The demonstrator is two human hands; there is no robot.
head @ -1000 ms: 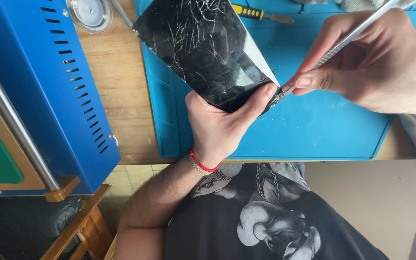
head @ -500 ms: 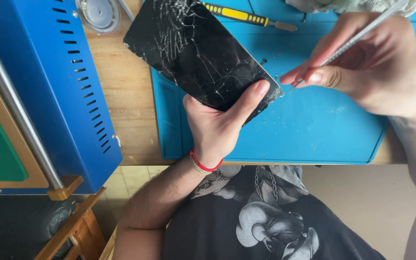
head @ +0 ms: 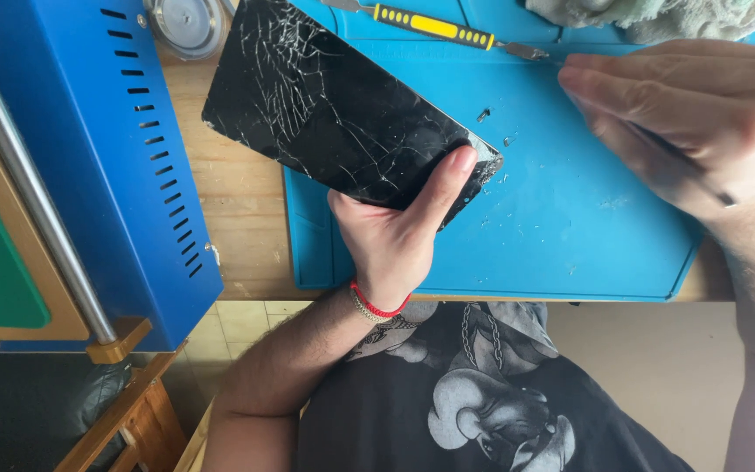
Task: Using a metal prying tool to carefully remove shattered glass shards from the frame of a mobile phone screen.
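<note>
While left hand [head: 391,240] clamps the cracked phone [head: 334,114] at its near-right end, long axis runs far-left; right hand [head: 701,122], w/ thin metal tool [head: 683,166] pinched, sits apart to the right.

Cracked black rectangular screen [head: 342,131] — tilted above the blue mat [head: 570,227].

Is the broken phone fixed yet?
Not yet. The phone in the left hand still has cracked glass all over. Small glass bits lie on the blue mat, so some has chipped off. The right hand holds a thin tool away from it.
</note>
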